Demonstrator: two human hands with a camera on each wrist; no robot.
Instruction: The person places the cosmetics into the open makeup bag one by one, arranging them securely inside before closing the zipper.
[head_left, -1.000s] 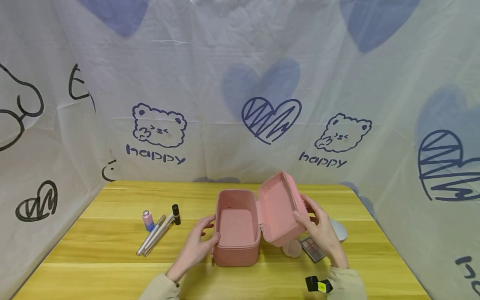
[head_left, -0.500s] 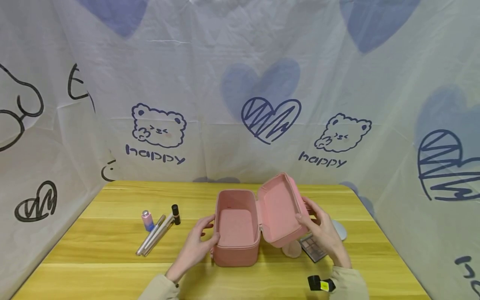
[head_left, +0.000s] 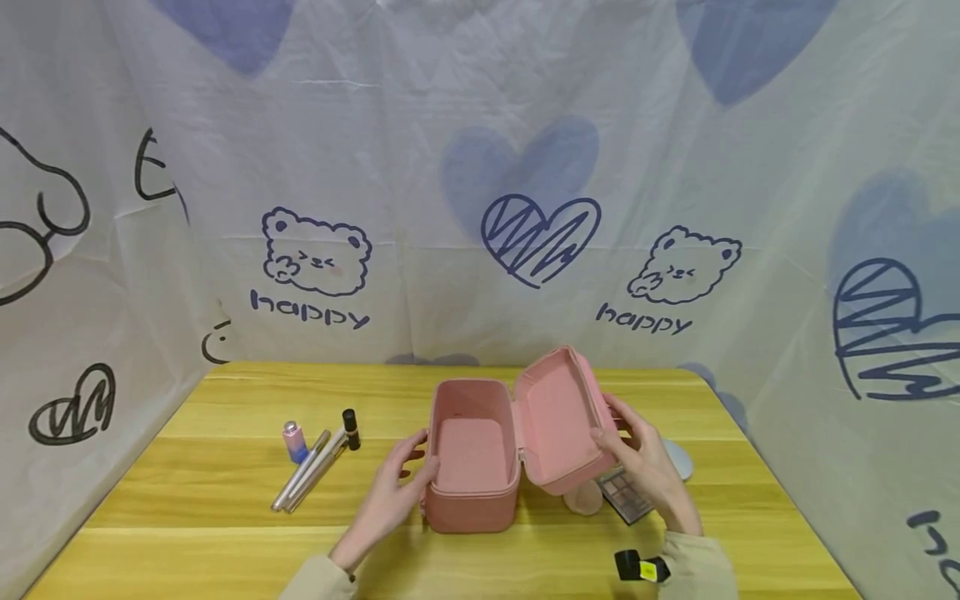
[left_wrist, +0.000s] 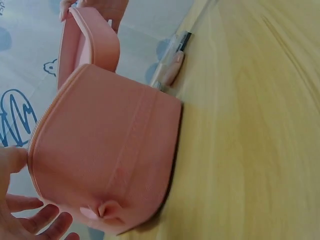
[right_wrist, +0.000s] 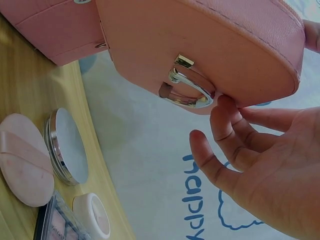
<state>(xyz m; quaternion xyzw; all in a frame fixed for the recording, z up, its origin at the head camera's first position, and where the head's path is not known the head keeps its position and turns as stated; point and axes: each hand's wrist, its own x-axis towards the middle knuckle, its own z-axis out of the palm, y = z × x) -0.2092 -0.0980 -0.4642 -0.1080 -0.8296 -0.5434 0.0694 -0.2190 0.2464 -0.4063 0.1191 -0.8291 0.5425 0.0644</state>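
Note:
A pink makeup case [head_left: 474, 510] stands on the table in the head view, its lid [head_left: 562, 421] swung up to the right and tilted. Nothing lies on the visible floor inside. My left hand [head_left: 392, 485] is at the case's left side, thumb at the rim and the other fingers loosely spread by the wall. My right hand [head_left: 648, 462] holds the lid's right side, thumb on its edge and fingers behind. In the right wrist view, fingertips [right_wrist: 227, 102] touch the lid's outside beside a metal-fitted handle [right_wrist: 187, 90].
Left on the table [head_left: 187, 492] lie slim silver tubes [head_left: 303, 479], a pink-blue bottle [head_left: 295, 442] and a black tube [head_left: 351, 429]. Right of the case are a powder puff [head_left: 583, 498], an eyeshadow palette [head_left: 626, 497], a round compact [right_wrist: 67, 145] and a small white jar [right_wrist: 92, 216].
The lid has tipped down very slightly, with my right hand moving a little right along with it. My left fingers have shifted slightly left, away from the case wall.

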